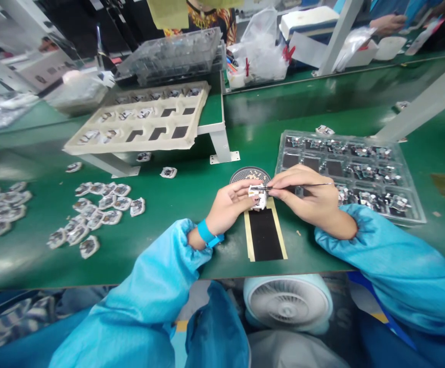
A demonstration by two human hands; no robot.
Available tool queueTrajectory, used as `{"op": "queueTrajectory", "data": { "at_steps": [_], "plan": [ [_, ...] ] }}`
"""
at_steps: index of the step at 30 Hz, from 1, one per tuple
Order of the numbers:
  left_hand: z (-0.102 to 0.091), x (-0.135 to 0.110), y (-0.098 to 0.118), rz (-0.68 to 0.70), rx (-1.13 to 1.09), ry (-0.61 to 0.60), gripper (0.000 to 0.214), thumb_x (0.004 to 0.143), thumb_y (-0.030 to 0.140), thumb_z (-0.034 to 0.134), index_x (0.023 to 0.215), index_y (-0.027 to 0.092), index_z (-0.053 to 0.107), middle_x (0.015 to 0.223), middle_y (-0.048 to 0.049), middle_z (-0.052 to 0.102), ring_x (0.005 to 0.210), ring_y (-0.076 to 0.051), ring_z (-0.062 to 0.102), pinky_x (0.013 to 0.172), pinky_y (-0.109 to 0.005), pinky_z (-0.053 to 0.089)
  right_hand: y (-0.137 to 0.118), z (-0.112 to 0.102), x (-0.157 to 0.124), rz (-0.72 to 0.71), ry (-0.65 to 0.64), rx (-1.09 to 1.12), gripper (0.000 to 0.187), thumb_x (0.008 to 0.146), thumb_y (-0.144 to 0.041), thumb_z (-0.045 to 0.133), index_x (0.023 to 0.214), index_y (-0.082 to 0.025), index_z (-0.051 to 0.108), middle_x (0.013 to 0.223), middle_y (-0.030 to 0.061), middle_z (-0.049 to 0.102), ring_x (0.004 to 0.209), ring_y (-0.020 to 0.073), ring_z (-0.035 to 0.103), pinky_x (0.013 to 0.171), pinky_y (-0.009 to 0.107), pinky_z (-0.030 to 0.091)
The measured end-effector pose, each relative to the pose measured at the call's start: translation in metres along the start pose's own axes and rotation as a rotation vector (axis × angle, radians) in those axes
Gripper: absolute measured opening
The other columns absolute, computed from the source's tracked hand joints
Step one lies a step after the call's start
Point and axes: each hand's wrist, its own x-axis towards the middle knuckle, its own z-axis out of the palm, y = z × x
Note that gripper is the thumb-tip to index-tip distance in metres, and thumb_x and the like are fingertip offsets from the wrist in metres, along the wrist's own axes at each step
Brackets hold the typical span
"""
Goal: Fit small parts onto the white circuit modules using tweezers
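Note:
My left hand (228, 207) is closed around a small white plastic part (261, 200) with dark and metallic bits in it. Thin dark tweezers (295, 185) are pinched in my right hand (308, 197), and their tips reach onto the white part. Just behind the part lies a round perforated dish (247, 173) with small pale pieces in it. Below my hands a black pad (263, 235) edged with yellowish tape is fixed to the green table. My fingers cover part of the white piece.
To the right is a clear tray (417, 204) of small circuit assemblies. A cream tray (138, 145) stands on a raised shelf at the left. Several similar white parts (95, 209) lie on the table's left side. A fan (288, 301) sits below the edge; a co-worker's hand (389, 24) shows far right.

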Motion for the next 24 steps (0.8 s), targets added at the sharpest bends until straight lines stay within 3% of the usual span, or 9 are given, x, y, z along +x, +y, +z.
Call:
{"op": "queueTrajectory", "data": {
  "at_steps": [13,17,20,24],
  "plan": [
    [-0.003,0.000,-0.002,0.018,-0.002,-0.033,0.047,0.077,0.028,0.088,0.121,0.017,0.074,0.114,-0.0124,0.077,0.105,-0.026,0.074,0.090,-0.034,0.059,0.005,0.009,-0.011,0.246,0.077,0.148,0.009,0.083,-0.021,0.083,0.089,-0.027,0.078,0.094,0.0025,0.079,0.091,0.0234,0.075,0.090,0.044,0.062],
    [-0.003,0.001,-0.003,0.027,0.024,-0.048,0.049,0.077,0.029,0.087,0.122,0.016,0.073,0.120,-0.0135,0.076,0.110,-0.028,0.072,0.094,-0.036,0.059,0.000,0.013,-0.007,0.365,0.140,0.206,0.010,0.083,-0.029,0.084,0.087,-0.024,0.076,0.093,0.0033,0.079,0.089,0.0221,0.076,0.085,0.040,0.063],
    [-0.003,0.002,-0.003,0.045,0.031,-0.007,0.058,0.075,0.028,0.089,0.128,0.016,0.068,0.123,-0.0137,0.074,0.112,-0.027,0.072,0.095,-0.036,0.059,0.000,-0.001,0.008,0.399,0.217,0.250,0.015,0.091,-0.038,0.075,0.092,-0.023,0.071,0.093,0.0028,0.078,0.080,0.0182,0.074,0.075,0.035,0.062],
    [-0.002,0.005,-0.001,0.082,0.053,0.064,0.074,0.071,0.026,0.091,0.138,0.019,0.060,0.126,-0.0119,0.073,0.111,-0.025,0.072,0.093,-0.034,0.061,0.018,-0.050,0.030,0.233,0.395,0.091,0.031,0.106,-0.045,0.047,0.091,-0.024,0.064,0.095,0.0040,0.075,0.082,0.0179,0.071,0.078,0.036,0.058]
  ]
}}
